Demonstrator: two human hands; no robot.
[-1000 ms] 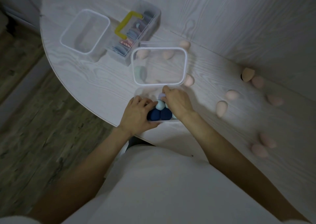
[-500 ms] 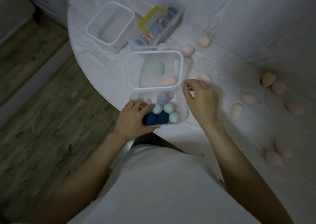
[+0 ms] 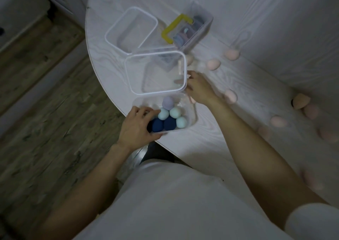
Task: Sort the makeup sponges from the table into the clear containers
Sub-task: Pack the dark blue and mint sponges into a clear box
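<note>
Wood-plank flooring lies at left; a pale wood-grain surface (image 3: 211, 148) with a curved near edge carries the work. At the near edge, the left hand (image 3: 136, 127) steadies the near container (image 3: 192, 109), fingers curled over its left wall; inside sit navy, light-blue and lilac sponges (image 3: 169, 114). Just behind stands the middle container (image 3: 156, 93), apparently empty, with a third one (image 3: 131, 29) and a yellow-handled organiser (image 3: 190, 31) toward the far edge. The right hand (image 3: 199, 89) is at the middle container's right rim; blur hides whether its fingers hold anything. Pink sponges (image 3: 230, 95) lie scattered toward the right edge. Judged step: sorting of pink sponges is beginning. Next move calls for grasping the nearest pink sponge and dropping it in the middle container.
</note>
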